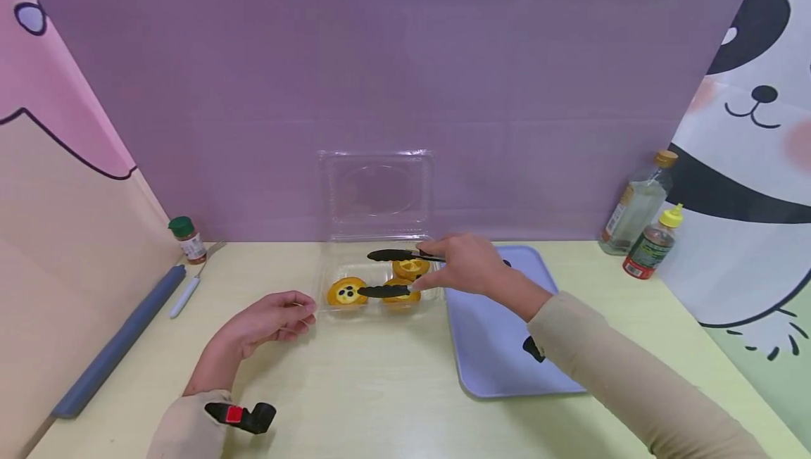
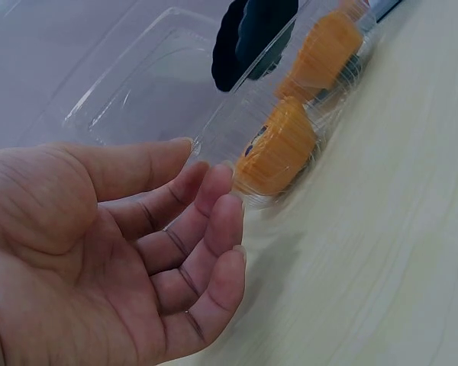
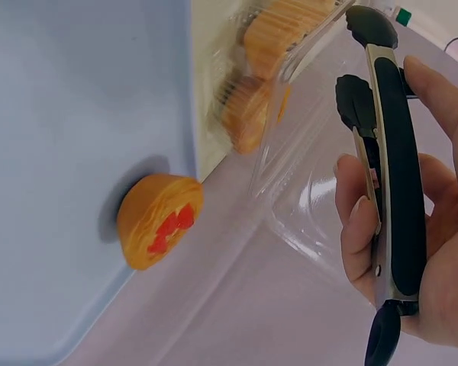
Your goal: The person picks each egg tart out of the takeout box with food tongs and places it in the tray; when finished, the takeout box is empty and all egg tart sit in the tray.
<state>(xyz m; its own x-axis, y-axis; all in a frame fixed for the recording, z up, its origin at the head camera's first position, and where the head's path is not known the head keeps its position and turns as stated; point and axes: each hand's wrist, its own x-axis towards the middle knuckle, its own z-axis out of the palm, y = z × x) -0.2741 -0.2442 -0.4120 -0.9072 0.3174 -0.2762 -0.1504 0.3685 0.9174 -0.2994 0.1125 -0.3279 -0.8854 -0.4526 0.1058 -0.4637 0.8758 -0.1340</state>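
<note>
My right hand (image 1: 475, 265) grips black-and-metal tongs (image 3: 397, 175), whose tips are spread above the tarts in the clear plastic container (image 1: 374, 277). One egg tart (image 1: 346, 292) with dark berries lies at the left inside it. More tarts, including one with a crossed top (image 1: 410, 267), sit at the right, partly behind the tongs. The container's clear lid (image 1: 380, 191) stands raised at the back. At the container's front left corner is my left hand (image 1: 272, 318), fingers loosely bent, fingertips at its edge; firm contact cannot be told.
A lavender tray (image 1: 494, 360) lies to the right, holding a tart with red pieces (image 3: 160, 221). Two bottles (image 1: 636, 205) (image 1: 652, 244) stand at the far right. On the left are a green-capped jar (image 1: 189, 241), a white-handled tool (image 1: 185, 296) and a long blue-grey roll (image 1: 120, 343).
</note>
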